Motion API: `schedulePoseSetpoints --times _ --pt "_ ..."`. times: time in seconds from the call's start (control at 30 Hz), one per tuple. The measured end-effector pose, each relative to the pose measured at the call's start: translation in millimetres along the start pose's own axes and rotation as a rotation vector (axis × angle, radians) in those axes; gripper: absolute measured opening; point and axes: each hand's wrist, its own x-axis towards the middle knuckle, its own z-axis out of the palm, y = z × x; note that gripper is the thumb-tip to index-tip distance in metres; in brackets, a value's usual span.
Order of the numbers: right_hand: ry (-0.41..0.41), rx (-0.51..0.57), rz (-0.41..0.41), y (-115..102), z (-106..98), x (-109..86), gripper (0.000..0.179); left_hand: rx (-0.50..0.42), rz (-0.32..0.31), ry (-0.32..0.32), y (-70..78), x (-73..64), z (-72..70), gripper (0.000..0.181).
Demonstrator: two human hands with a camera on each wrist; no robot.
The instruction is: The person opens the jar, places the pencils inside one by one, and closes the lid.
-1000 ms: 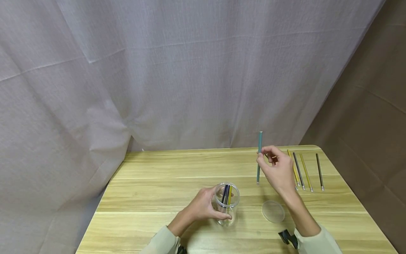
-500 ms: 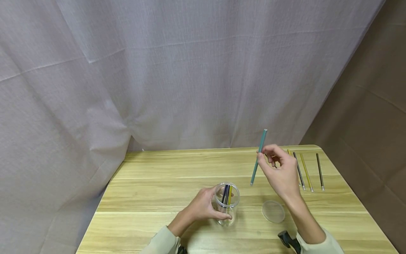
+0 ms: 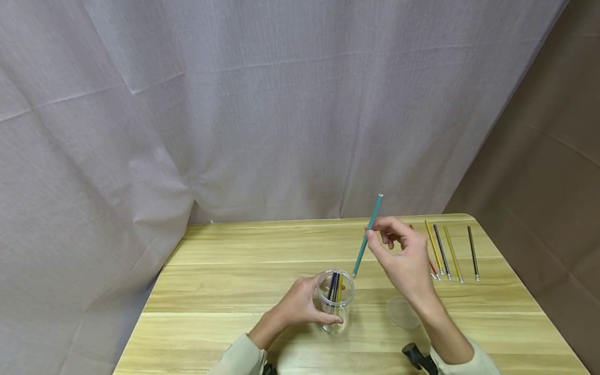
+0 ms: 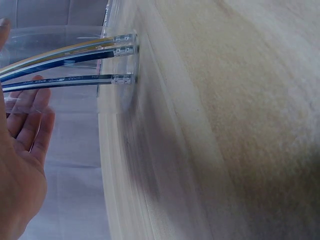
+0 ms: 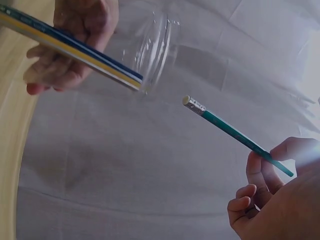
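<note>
My left hand grips a clear round jar standing upright on the table, thumb and fingers around its sides. Inside lean two dark blue pencils and a yellow pencil, their eraser ends at the jar's bottom. With thumb and fingertips, my right hand pinches a green pencil above the table. It tilts, its metal-banded eraser end lowest, beside the right of the jar's open rim. In the right wrist view that white eraser appears apart from the jar mouth.
A clear round lid lies on the wooden table, right of the jar. Several pencils lie at the right, among them a yellow pencil, a black pencil and a partly hidden red pencil. A grey curtain hangs behind.
My right hand has moved left with the green pencil, which went from nearly upright to tilted, bringing its eraser end to the jar's rim. The left hand and jar have stayed put.
</note>
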Motion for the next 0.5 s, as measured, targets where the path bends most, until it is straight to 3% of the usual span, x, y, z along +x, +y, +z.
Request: schedulePoseSetpoints --times 0.5 --pt "-0.110 -0.036 0.029 14 14 -12.9 0.014 -0.013 0.020 0.007 -1.9 1.1 1.9 0.090"
